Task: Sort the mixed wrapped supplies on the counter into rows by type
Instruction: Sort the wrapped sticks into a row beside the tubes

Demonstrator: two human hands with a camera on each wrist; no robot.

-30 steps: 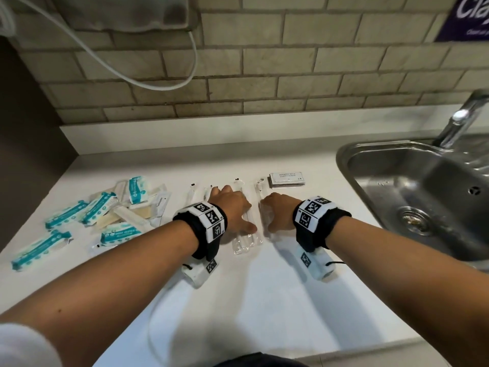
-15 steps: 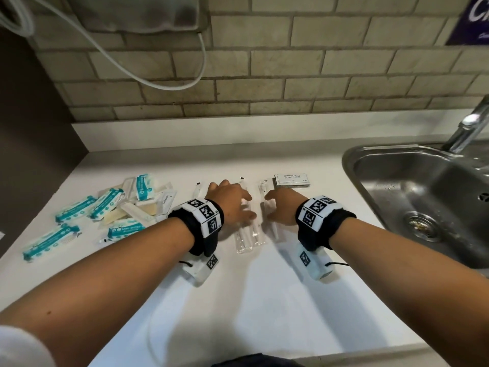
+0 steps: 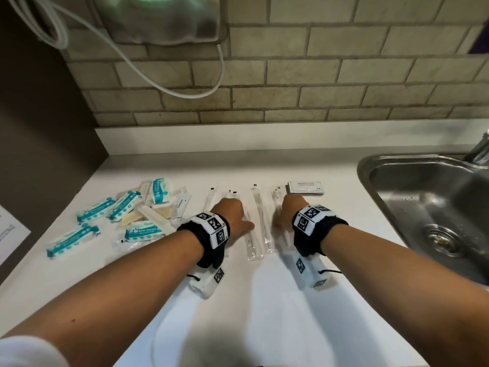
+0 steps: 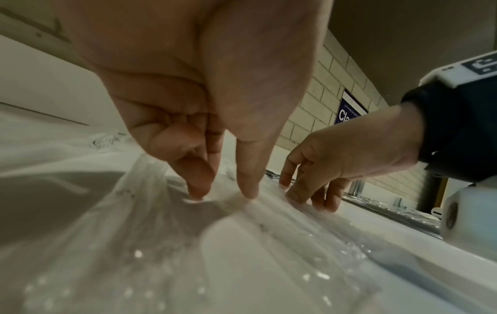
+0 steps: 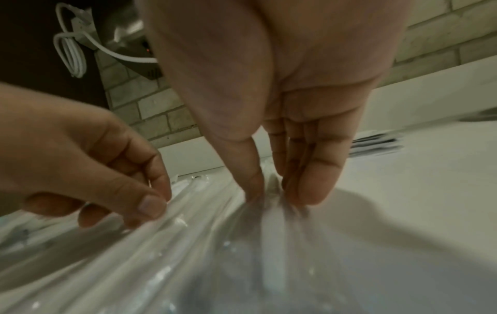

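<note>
Several long items in clear wrappers [image 3: 258, 229] lie side by side in a row at the middle of the white counter [image 3: 264, 313]. My left hand [image 3: 230, 215] is on the left part of the row; its thumb and forefinger pinch a clear wrapper [image 4: 215, 197]. My right hand [image 3: 288, 213] is on the right end, where thumb and fingers close on another clear wrapper [image 5: 269, 191]. A stack of white shampoo sachets [image 3: 305, 188] lies just beyond the right hand. A mixed pile with teal-and-white packets [image 3: 124, 205] and pale flat items sits to the left.
A steel sink [image 3: 370, 165] with a tap [image 3: 479, 152] takes up the right side. A brick wall stands behind the counter, with a white cord [image 3: 158, 83] hanging from a wall unit. A paper sheet [image 3: 10, 234] lies at the far left. Bare counter lies in front of the row.
Both hands stay on the clear wrappers and shift only slightly. The head view has tilted up a little, so more wall shows.
</note>
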